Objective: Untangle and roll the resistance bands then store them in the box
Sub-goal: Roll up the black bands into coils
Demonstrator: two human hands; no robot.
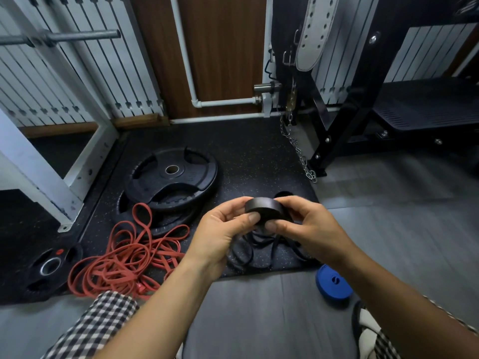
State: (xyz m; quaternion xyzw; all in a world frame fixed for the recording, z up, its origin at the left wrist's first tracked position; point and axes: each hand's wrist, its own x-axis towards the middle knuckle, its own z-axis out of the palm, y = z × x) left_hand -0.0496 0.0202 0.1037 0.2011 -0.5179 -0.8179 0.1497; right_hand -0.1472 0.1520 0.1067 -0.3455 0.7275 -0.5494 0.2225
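Head view: left hand (220, 231) and right hand (308, 226) grip the half-rolled black band (264, 207); its loose tail (248, 250) needs winding next.

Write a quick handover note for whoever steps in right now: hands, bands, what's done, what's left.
Left hand and right hand: both pinch the black band roll, held above the mat.
Black band: partly rolled; its loose tail hangs down to the mat.
Blue roll: finished, lying on the grey floor at right.
Red bands: tangled heap on the mat by the weight plates.
Left to do: finish the black roll, untangle and roll the red, box everything. No box in view.
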